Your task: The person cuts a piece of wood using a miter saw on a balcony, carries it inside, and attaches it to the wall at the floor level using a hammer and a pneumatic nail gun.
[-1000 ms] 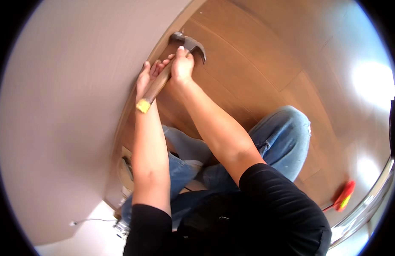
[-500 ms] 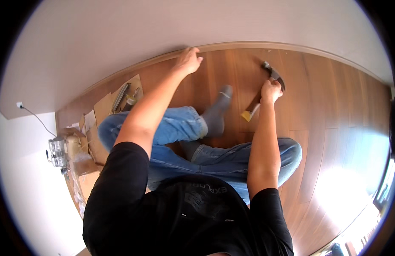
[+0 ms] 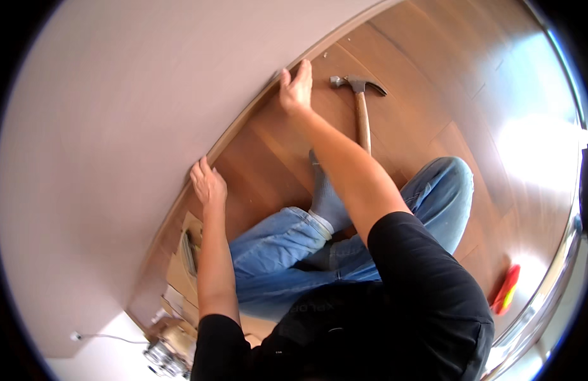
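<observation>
My left hand [image 3: 208,184] presses flat against the wooden skirting strip [image 3: 243,120] where the pale wall meets the floor. My right hand [image 3: 296,87] rests further along the same strip, fingers up against it. Neither hand holds anything. A hammer [image 3: 360,105] with a wooden handle and steel claw head lies on the brown wood floor just right of my right hand, apart from it. My legs in blue jeans and a grey sock [image 3: 325,197] are folded on the floor below.
A pale wall [image 3: 116,127] fills the left. Cardboard pieces and a small box [image 3: 179,273] lie by the wall near my left knee. A red and yellow tool [image 3: 506,289] lies on the floor at the right, beside a metal rail.
The hammer has left my right hand and now lies on the floor. Both hands have come to the skirting strip, and my head has turned.
</observation>
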Demonstrator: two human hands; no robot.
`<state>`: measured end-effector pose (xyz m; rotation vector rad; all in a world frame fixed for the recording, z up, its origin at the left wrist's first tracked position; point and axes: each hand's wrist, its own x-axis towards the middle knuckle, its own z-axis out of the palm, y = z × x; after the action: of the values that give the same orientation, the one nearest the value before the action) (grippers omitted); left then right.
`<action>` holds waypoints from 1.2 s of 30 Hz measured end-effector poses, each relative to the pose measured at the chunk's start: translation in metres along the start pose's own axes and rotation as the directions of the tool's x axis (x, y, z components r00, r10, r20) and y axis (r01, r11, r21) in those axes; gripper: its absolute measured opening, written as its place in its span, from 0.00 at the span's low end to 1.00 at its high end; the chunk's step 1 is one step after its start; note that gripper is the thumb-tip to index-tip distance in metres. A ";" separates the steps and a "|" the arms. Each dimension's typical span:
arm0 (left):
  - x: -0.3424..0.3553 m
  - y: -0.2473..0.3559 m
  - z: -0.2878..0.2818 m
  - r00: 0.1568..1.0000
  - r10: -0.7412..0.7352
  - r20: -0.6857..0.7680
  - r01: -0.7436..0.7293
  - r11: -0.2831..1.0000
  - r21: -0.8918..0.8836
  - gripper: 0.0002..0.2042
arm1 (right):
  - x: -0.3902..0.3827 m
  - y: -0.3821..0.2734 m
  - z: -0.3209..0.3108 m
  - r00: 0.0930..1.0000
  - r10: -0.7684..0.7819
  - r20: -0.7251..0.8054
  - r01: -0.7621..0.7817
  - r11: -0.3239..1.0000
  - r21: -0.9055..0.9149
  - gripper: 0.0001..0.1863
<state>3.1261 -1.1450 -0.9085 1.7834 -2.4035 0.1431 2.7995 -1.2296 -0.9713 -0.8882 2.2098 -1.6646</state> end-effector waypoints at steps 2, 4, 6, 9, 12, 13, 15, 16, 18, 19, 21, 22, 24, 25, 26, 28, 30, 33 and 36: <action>-0.003 -0.017 -0.001 1.000 0.002 0.003 -0.002 1.000 0.019 0.25 | -0.026 -0.014 0.013 0.997 0.022 0.077 -0.018 0.999 -0.047 0.42; -0.008 -0.021 -0.001 0.999 0.011 -0.039 -0.010 1.000 0.030 0.23 | -0.032 -0.017 0.015 0.996 0.037 0.087 -0.029 0.995 -0.091 0.42; -0.010 -0.019 -0.002 0.999 0.000 -0.054 0.002 0.999 0.034 0.21 | -0.036 -0.020 0.015 0.995 0.015 0.100 -0.005 0.995 -0.103 0.41; -0.005 -0.026 -0.008 0.998 -0.028 -0.052 0.030 0.999 0.037 0.18 | -0.040 -0.024 0.014 0.995 0.018 0.094 -0.009 0.995 -0.101 0.40; 0.001 -0.021 -0.012 0.998 -0.039 0.040 0.034 0.994 0.107 0.19 | -0.037 -0.019 0.009 0.996 0.006 0.085 0.001 0.996 -0.085 0.39; 0.001 -0.017 -0.013 0.988 -0.114 0.109 0.099 0.986 0.135 0.22 | -0.035 -0.017 0.009 0.997 0.003 0.082 0.003 0.997 -0.083 0.39; -0.003 -0.009 -0.014 0.983 -0.131 0.130 0.119 0.988 0.096 0.23 | -0.036 -0.017 0.008 0.996 0.017 0.092 -0.010 0.998 -0.068 0.40; -0.002 -0.007 -0.014 0.974 -0.168 0.153 0.162 0.986 0.049 0.24 | -0.034 -0.016 0.009 0.997 0.011 0.081 -0.007 0.998 -0.057 0.39; 0.001 -0.009 -0.021 0.964 -0.172 0.204 0.163 0.985 0.061 0.24 | -0.035 -0.018 0.007 0.994 0.035 0.100 -0.033 0.999 -0.025 0.39; 0.006 -0.012 -0.023 0.970 -0.108 0.217 0.100 0.994 0.050 0.23 | -0.034 -0.018 0.006 0.993 0.046 0.112 -0.045 0.999 -0.010 0.39; 0.011 -0.007 -0.028 0.972 -0.043 0.229 0.034 0.998 0.044 0.23 | -0.032 -0.015 0.003 0.993 0.052 0.108 -0.052 0.999 -0.002 0.39; 0.013 -0.005 -0.028 0.969 -0.046 0.244 0.025 0.996 0.090 0.23 | -0.032 -0.014 0.002 0.993 0.048 0.109 -0.048 0.999 0.001 0.39; 0.020 0.003 -0.026 0.966 -0.045 0.253 0.010 0.991 0.137 0.23 | -0.033 -0.015 0.001 0.993 0.058 0.107 -0.060 0.998 0.008 0.39; 0.022 0.006 -0.024 0.958 -0.094 0.271 0.038 0.978 0.203 0.22 | -0.033 -0.015 0.001 0.993 0.057 0.106 -0.058 0.998 0.011 0.39; 0.023 0.005 -0.022 0.948 -0.144 0.284 0.066 0.961 0.268 0.21 | -0.034 -0.015 0.001 0.993 0.054 0.106 -0.056 0.998 0.012 0.39; 0.024 -0.004 -0.020 0.952 -0.135 0.274 0.062 0.964 0.260 0.20 | -0.034 -0.017 0.002 0.992 0.061 0.107 -0.062 0.998 0.010 0.39; 0.023 -0.015 -0.018 0.955 -0.134 0.265 0.065 0.965 0.253 0.19 | -0.036 -0.018 0.002 0.991 0.066 0.117 -0.067 0.998 0.007 0.39; 0.027 -0.017 -0.014 0.957 -0.147 0.248 0.100 0.976 0.193 0.20 | -0.035 -0.015 0.003 0.997 0.033 0.073 -0.032 0.999 -0.006 0.38; 0.031 -0.014 -0.020 0.943 -0.147 0.300 0.100 0.981 0.165 0.20 | -0.034 -0.012 0.004 0.998 0.017 0.065 -0.015 0.999 -0.033 0.39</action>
<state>3.1315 -1.1750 -0.8834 2.1641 -2.5336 0.0264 2.8324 -1.2142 -0.9668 -0.9169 2.2000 -1.5742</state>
